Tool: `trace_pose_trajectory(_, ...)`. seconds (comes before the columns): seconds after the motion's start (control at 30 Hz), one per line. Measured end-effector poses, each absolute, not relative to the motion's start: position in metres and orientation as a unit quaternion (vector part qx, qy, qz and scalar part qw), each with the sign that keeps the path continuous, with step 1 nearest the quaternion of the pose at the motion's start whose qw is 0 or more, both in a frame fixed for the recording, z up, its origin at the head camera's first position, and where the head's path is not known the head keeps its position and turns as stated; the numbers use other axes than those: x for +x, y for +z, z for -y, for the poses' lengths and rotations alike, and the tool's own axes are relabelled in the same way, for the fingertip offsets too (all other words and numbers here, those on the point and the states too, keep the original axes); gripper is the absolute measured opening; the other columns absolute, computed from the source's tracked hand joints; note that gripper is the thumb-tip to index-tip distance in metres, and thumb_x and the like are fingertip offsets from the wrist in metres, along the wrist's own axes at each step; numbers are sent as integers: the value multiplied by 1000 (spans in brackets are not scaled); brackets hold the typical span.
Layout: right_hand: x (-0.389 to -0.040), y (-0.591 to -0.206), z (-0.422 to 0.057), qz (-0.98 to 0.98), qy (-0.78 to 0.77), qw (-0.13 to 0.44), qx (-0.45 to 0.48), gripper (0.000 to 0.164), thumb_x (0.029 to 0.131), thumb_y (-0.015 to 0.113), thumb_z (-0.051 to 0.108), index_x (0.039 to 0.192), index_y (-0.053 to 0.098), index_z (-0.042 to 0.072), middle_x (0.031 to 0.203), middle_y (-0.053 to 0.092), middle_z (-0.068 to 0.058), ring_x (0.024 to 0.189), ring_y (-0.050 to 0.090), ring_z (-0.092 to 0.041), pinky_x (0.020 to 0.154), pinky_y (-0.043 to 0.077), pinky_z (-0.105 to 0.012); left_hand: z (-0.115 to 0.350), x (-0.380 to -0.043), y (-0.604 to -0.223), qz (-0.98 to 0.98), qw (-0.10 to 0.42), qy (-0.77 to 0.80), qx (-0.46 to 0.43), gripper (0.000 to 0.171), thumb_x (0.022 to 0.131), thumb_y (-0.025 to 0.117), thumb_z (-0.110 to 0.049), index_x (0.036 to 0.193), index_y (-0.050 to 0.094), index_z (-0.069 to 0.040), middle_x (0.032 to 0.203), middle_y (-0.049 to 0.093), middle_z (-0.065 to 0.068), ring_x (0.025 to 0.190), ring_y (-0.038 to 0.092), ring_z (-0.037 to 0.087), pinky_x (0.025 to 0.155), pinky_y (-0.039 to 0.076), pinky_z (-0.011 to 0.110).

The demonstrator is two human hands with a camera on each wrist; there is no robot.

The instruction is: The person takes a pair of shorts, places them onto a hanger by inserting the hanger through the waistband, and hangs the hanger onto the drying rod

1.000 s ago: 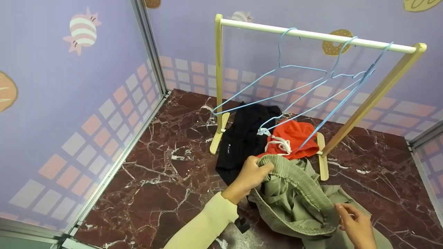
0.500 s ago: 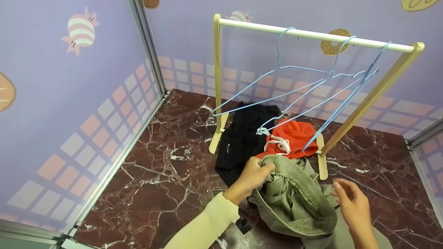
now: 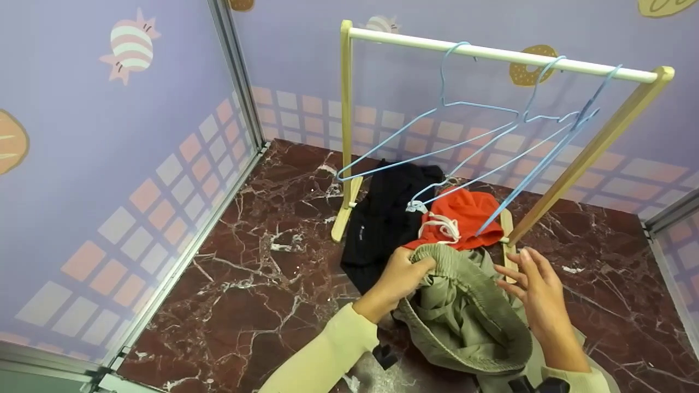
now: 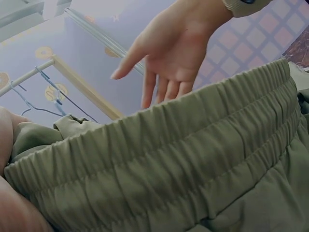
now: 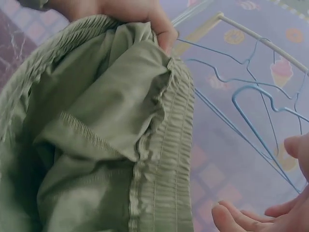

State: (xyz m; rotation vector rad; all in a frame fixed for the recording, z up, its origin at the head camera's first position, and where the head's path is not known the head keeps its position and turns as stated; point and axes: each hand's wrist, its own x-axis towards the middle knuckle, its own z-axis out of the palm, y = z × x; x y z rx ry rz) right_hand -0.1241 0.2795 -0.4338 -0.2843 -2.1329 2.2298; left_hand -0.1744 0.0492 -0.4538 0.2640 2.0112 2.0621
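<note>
My left hand (image 3: pixel 401 278) grips the gathered elastic waistband of an olive green pair of pants (image 3: pixel 464 327), thumb on the inner side. The waistband opening faces up, showing the folded lining, also plain in the right wrist view. To the right of the waistband is my right hand (image 3: pixel 538 297), fingers spread and holding nothing. In the left wrist view the right hand (image 4: pixel 178 48) appears beyond the ribbed waistband (image 4: pixel 159 150). Blue wire hangers (image 3: pixel 480 142) hang from the rack above the clothes.
A wooden rack with a white rail (image 3: pixel 502 56) stands at the back. Beneath it lie a black garment (image 3: pixel 382 218) and a red garment (image 3: pixel 464 215) with white drawstring, on a dark red marbled floor (image 3: pixel 246 284). Purple patterned walls (image 3: pixel 180 65) enclose the left and back.
My right hand has let go of the waistband's right edge and moved up beside it, fingers spreading. The left hand keeps its grip. The rightmost hanger has swung slightly.
</note>
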Motion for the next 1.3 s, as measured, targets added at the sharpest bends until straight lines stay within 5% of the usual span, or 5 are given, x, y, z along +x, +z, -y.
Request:
trace_pose_trajectory(0.4,-155,-428,-265,586,807,-34,-71,75,94,37,46,145,-5,10,126,40,-9,108,60,-29,90,47,-41,-49,-174,-452,-682,120,715,100,23,81,55,-10,61,50,-20,54,35,-9,50,34,8,52,32,24)
trace_pose_trajectory(0.7,-172,-418,-251,568,819,-35,-68,73,93,37,50,146,0,16,140,26,-18,116,54,-30,93,44,-43,-47,-174,-455,-682,131,715,84,21,80,54,-12,61,51,-20,52,37,-9,43,31,9,45,30,24)
trace_pose_trajectory(0.87,-177,-413,-246,553,831,-34,-48,70,94,37,48,146,4,15,134,34,-13,114,56,-29,97,40,-46,-46,-174,-455,-686,136,710,81,19,81,55,-13,62,52,-19,53,37,-8,45,32,9,48,31,25)
trace_pose_trajectory(1.1,-185,-406,-238,544,838,-19,-40,65,93,42,46,140,10,13,128,39,-15,104,61,-31,93,44,-44,-44,-173,-453,-683,136,712,87,14,82,55,-12,69,57,-18,56,38,-8,51,35,9,55,34,25)
trace_pose_trajectory(1.3,-188,-399,-236,526,848,1,-57,60,92,48,42,134,17,11,112,51,-11,79,67,-24,78,53,-36,-45,-175,-457,-679,132,717,85,22,81,55,-12,61,48,-19,54,33,-8,49,30,9,51,31,25)
